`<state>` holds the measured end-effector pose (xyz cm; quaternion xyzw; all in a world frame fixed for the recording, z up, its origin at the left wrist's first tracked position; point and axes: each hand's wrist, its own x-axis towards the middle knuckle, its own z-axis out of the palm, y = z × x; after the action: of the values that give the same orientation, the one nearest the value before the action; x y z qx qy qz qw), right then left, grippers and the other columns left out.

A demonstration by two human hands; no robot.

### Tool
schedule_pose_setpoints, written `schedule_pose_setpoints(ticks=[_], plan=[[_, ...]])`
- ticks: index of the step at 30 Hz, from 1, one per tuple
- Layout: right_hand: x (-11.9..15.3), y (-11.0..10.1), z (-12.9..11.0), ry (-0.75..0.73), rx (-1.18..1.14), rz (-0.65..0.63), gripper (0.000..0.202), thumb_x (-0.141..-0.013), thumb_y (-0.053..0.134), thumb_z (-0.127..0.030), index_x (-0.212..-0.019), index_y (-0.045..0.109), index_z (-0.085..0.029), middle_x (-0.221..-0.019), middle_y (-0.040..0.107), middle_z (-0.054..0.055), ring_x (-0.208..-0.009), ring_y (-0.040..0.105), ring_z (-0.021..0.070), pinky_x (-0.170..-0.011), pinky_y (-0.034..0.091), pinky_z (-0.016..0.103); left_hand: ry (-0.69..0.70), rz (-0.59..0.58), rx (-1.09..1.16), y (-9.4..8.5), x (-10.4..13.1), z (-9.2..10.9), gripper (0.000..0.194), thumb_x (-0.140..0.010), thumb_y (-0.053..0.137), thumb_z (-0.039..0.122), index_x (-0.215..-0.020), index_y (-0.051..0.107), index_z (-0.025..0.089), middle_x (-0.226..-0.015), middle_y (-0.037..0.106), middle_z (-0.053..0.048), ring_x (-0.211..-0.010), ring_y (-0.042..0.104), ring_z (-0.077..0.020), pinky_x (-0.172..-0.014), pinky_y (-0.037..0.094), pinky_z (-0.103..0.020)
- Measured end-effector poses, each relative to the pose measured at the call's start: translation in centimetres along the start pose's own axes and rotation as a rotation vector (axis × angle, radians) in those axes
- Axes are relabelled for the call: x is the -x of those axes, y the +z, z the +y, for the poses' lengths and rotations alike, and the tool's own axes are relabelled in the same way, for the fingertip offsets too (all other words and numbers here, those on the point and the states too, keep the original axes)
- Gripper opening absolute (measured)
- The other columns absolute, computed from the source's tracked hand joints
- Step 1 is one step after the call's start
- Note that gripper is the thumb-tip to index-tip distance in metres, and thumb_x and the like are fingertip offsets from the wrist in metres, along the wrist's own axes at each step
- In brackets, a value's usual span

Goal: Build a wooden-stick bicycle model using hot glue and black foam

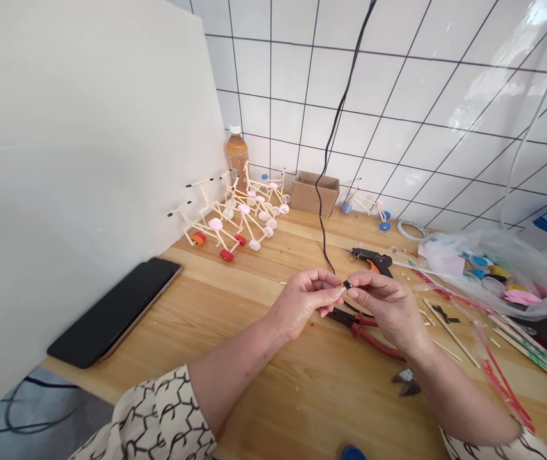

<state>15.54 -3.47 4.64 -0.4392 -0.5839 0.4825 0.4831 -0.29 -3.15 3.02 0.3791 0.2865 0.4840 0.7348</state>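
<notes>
Above the middle of the wooden table, my left hand (308,295) and my right hand (388,308) meet fingertip to fingertip. Between them is a small black piece (347,285) that looks like tape, pinched by the thumb and index finger of my right hand. My left thumb and fingers are closed at its other side, on a pale bit like a short stick end, mostly hidden. Red-handled pliers (357,329) lie on the table just below my hands, partly covered by my right hand. A black glue gun (373,258) with an orange trigger lies behind them.
Several small stick bicycle models (216,223) with cap wheels stand back left, near a drink bottle (238,153). Another model (367,207) stands beside a cardboard box (315,191). A black phone (115,310) lies left. Right are a plastic bag (475,249) of caps, loose sticks (453,335) and black tape strips (445,314).
</notes>
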Motion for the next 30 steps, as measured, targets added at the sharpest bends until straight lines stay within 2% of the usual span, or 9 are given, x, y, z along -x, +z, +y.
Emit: schedule_pose_setpoints(ticks=[10, 30], plan=[[0.06, -0.14, -0.18, -0.102, 0.062, -0.027, 0.004, -0.069, 0.07, -0.021, -0.073, 0.069, -0.021, -0.071, 0.064, 0.0, -0.066, 0.057, 0.0116, -0.063, 0.048, 0.023, -0.033, -0.031, -0.014, -0.05, 0.04, 0.12, 0.024, -0.065, 0.071, 0.026, -0.078, 0.06, 0.012, -0.059, 0.062, -0.002, -0.044, 0.046, -0.0048, -0.042, 0.028, -0.018], [0.21, 0.05, -0.46, -0.108, -0.116, -0.197, 0.009, -0.075, 0.065, -0.017, -0.08, 0.067, -0.023, -0.071, 0.06, -0.001, -0.064, 0.059, 0.0116, -0.06, 0.05, 0.025, -0.15, -0.131, 0.089, 0.01, 0.32, 0.32, 0.023, -0.065, 0.071, 0.027, -0.08, 0.059, 0.015, -0.055, 0.061, 0.0, -0.04, 0.046, -0.0047, -0.038, 0.025, -0.017]])
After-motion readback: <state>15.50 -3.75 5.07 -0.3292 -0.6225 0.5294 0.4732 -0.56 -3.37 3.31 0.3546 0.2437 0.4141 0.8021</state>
